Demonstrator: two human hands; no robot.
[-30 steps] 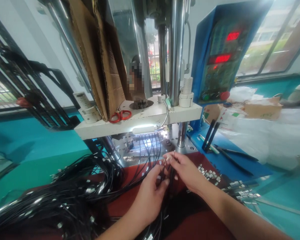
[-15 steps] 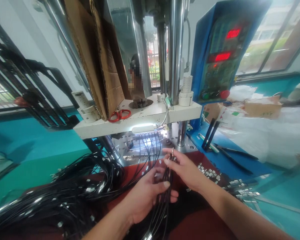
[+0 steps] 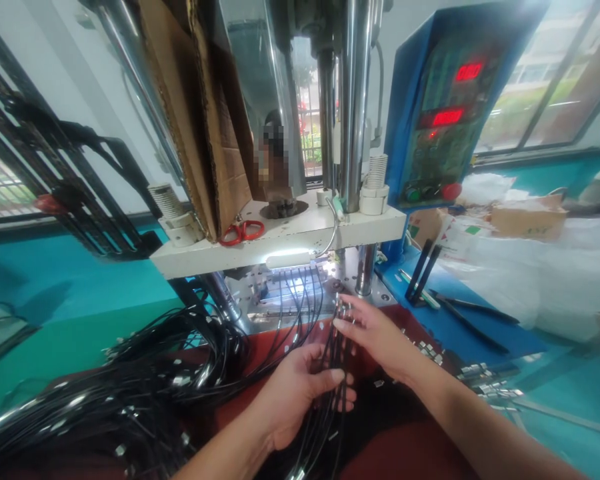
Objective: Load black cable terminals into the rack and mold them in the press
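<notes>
A bundle of thin black cables (image 3: pixel 325 407) with small metal connector ends hangs between both hands over the red-brown work surface (image 3: pixel 400 440). My left hand (image 3: pixel 305 383) is wrapped round the cables lower down, thumb across the front. At the upper ends, my right hand (image 3: pixel 367 327) pinches the cables close to their metal connectors (image 3: pixel 341 308). Just beyond, several more black cables (image 3: pixel 300 300) run out of the lit metal die plate (image 3: pixel 280 290) of the press and trail left.
A large heap of black cables (image 3: pixel 95 407) covers the left. Red-handled scissors (image 3: pixel 243 232) lie on the white press plate (image 3: pixel 350 227). Connector ends (image 3: pixel 485 377) sit at right. Black tweezers (image 3: pixel 475 323) rest on a blue surface below the control box (image 3: pixel 440 107).
My right hand has shifted slightly right, and the cable ends look more spread between its fingers. My left hand still grips the bundle. The view has moved slightly.
</notes>
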